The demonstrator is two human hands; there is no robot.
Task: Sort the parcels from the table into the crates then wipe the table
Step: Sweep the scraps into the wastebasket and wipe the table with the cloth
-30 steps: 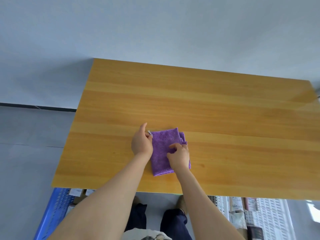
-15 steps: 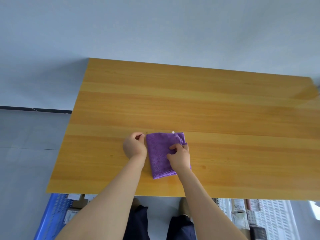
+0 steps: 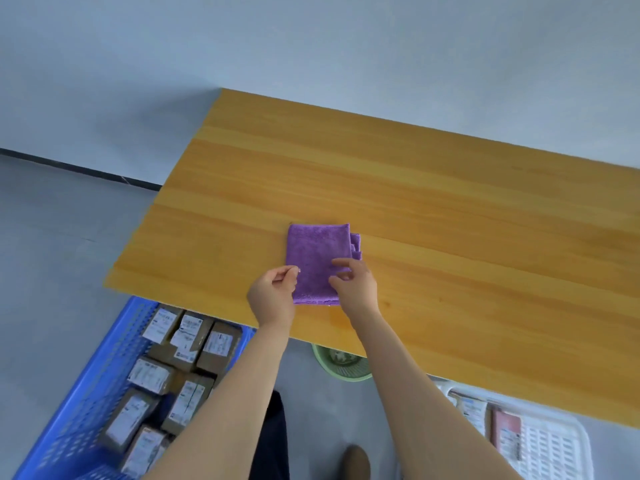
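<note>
Near the front edge of the table lies one folded purple cloth, flat on the wood. The left hand sits at the cloth's 8 o'clock with its fingers curled in. Its thumb and forefinger are pressed together right at the cloth's left edge, seemingly nipping a small white tag there, though blur leaves that unsure. The right hand is at the cloth's 4 o'clock. Its fingers are loosely bent, its thumb and forefinger are parted, and their tips rest on the cloth's lower right part without gripping it.

Half a second ago the left hand was up at the cloth's 10 o'clock corner; it has now dropped to the lower left edge. The right hand then pressed down on the cloth, and its fingers have since loosened. The cloth has kept its folded shape.

Two crates stand on the floor. One blue crate is at the cloth's 7 o'clock, and eight brown parcels can be counted in it. One white crate is at 4 o'clock with two more parcels showing. One green basket peeks from under the table at 6 o'clock.
</note>
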